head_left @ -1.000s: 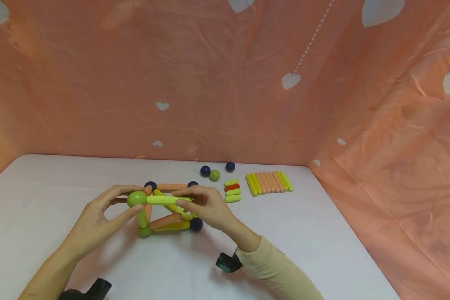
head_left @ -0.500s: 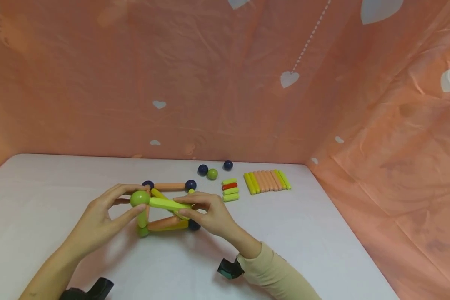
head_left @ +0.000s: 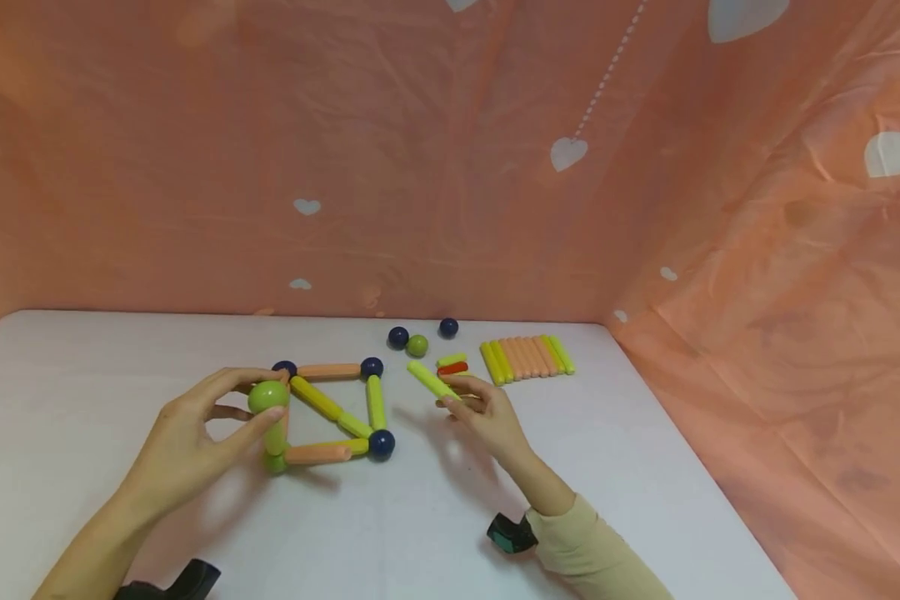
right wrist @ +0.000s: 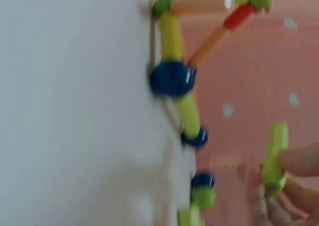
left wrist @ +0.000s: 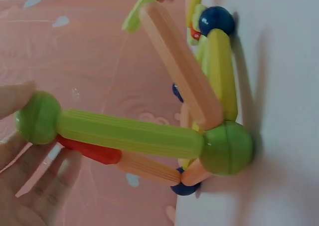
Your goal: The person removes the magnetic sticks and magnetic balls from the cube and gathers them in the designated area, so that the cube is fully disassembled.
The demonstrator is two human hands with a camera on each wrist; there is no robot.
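In the head view my left hand [head_left: 187,442] pinches a light-green ball [head_left: 267,396] between thumb and fingers. From this ball a green magnetic rod [left wrist: 132,132] runs down to a second green ball [left wrist: 227,148] at the frame's near left corner. A red rod [left wrist: 92,151] and an orange rod, end to end, slope from the held ball to a dark-blue ball [left wrist: 184,187]. Another orange rod [left wrist: 182,66] juts from the lower green ball, its far end free. Away to the right, my right hand [head_left: 491,417] pinches a lime-green rod [head_left: 431,379], apart from the frame.
The flat frame has dark-blue balls [head_left: 381,445] at its other corners and a yellow-and-green diagonal [head_left: 322,402]. Behind lie loose balls [head_left: 417,345] and short rods [head_left: 452,360], partly hidden by my right hand. A row of longer rods [head_left: 525,358] lies at right.
My right hand has drawn the lime-green rod away from the held green ball, to the right. The orange rod at the lower green ball has dropped lower. My left hand stays on the ball.
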